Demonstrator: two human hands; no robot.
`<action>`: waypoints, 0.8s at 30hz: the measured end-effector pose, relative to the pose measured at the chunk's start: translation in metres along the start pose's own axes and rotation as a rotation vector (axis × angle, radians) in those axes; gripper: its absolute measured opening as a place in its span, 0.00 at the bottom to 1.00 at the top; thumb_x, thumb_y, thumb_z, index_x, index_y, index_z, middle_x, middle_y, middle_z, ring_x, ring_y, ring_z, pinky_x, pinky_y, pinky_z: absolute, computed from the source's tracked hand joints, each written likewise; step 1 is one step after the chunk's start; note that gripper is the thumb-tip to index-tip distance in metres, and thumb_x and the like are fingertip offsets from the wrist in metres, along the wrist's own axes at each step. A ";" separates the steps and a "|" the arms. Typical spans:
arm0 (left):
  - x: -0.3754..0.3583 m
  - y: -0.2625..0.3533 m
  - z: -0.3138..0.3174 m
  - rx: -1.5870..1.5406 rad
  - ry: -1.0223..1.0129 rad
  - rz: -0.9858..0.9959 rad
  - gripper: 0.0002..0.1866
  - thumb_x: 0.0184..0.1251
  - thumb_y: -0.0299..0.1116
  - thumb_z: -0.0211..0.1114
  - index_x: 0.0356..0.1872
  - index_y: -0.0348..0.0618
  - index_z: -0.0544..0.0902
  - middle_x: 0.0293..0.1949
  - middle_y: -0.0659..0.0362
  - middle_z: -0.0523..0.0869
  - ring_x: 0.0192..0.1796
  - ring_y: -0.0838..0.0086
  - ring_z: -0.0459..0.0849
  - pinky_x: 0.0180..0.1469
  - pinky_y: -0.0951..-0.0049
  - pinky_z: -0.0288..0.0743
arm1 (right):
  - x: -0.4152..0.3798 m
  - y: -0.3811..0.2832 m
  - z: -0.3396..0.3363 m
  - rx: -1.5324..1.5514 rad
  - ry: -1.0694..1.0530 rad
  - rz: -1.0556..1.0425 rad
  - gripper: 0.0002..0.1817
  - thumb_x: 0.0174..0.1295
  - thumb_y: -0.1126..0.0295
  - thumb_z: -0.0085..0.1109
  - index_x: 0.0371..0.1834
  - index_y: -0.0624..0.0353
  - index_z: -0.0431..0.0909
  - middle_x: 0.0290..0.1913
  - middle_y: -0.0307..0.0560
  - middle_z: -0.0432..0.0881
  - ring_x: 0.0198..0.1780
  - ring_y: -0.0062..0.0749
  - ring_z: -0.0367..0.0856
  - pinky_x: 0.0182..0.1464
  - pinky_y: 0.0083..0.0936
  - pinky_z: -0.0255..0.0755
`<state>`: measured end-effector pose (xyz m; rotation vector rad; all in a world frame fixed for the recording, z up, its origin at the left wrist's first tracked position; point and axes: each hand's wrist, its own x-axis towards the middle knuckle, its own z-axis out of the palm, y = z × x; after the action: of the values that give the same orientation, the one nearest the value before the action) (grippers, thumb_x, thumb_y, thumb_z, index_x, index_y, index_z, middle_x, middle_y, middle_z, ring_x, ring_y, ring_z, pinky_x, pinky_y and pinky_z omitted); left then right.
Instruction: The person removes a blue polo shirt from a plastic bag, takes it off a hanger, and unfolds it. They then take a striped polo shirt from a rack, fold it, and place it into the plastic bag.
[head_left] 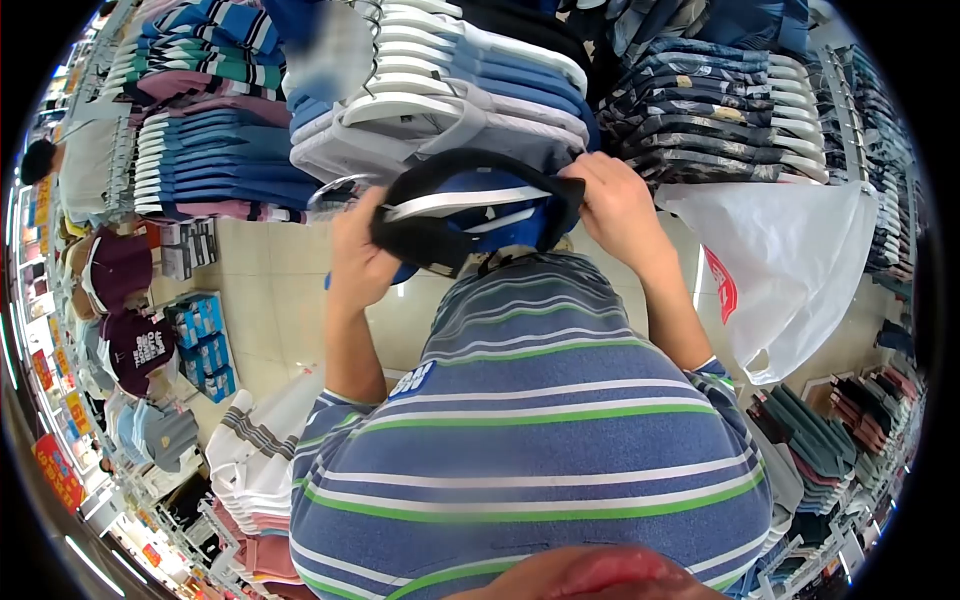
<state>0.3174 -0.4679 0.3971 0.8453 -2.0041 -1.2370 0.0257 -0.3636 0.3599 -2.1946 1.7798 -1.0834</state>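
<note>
In front of my chest, a dark garment with a black edge and a blue inside is stretched between my two hands. A white hanger lies across its opening. My left hand is closed on the garment's left side, and some blue cloth shows below it. At the right, my right hand pinches the garment's other edge. Just beyond, grey shirts on white hangers hang on a rack, close to the garment. Its lower part is hard to make out against my striped shirt.
Blue shirts hang at the left and dark patterned shirts at the right. A white plastic bag hangs beside my right forearm. Blue boxes stand on the tiled floor. White shirts hang behind, at left.
</note>
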 end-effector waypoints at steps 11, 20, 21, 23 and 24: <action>-0.003 -0.030 -0.012 0.439 0.017 -0.044 0.13 0.55 0.25 0.70 0.42 0.38 0.81 0.29 0.48 0.82 0.31 0.49 0.80 0.36 0.64 0.74 | -0.012 -0.004 -0.010 0.104 0.105 0.269 0.12 0.53 0.78 0.65 0.43 0.60 0.80 0.36 0.50 0.81 0.35 0.49 0.83 0.36 0.35 0.75; -0.018 -0.037 -0.026 0.537 0.257 0.117 0.09 0.69 0.31 0.65 0.41 0.36 0.81 0.32 0.49 0.81 0.35 0.51 0.80 0.39 0.63 0.73 | 0.035 -0.041 -0.012 -0.032 0.079 0.098 0.18 0.55 0.75 0.66 0.51 0.56 0.81 0.32 0.46 0.80 0.32 0.43 0.82 0.33 0.34 0.75; -0.015 -0.035 -0.027 0.556 0.337 0.147 0.08 0.71 0.31 0.63 0.40 0.36 0.80 0.32 0.50 0.80 0.35 0.50 0.79 0.39 0.61 0.73 | 0.043 -0.046 -0.014 -0.056 0.068 0.089 0.19 0.55 0.73 0.66 0.52 0.55 0.81 0.32 0.45 0.81 0.33 0.43 0.83 0.33 0.34 0.76; -0.012 -0.037 -0.036 0.588 0.371 0.146 0.08 0.71 0.32 0.62 0.40 0.36 0.80 0.32 0.50 0.81 0.35 0.49 0.79 0.39 0.61 0.72 | 0.056 -0.050 -0.004 -0.067 0.082 0.084 0.18 0.56 0.72 0.66 0.52 0.56 0.81 0.32 0.45 0.81 0.33 0.43 0.83 0.33 0.35 0.77; -0.011 -0.039 -0.040 0.618 0.405 0.141 0.08 0.72 0.32 0.62 0.39 0.36 0.80 0.32 0.50 0.81 0.35 0.49 0.79 0.39 0.60 0.72 | 0.062 -0.049 0.000 -0.078 0.092 0.080 0.18 0.57 0.71 0.65 0.52 0.56 0.81 0.33 0.45 0.82 0.34 0.44 0.83 0.34 0.35 0.77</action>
<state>0.3625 -0.4933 0.3738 1.1082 -2.0663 -0.3120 0.0692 -0.4043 0.4128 -2.1274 1.9628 -1.1335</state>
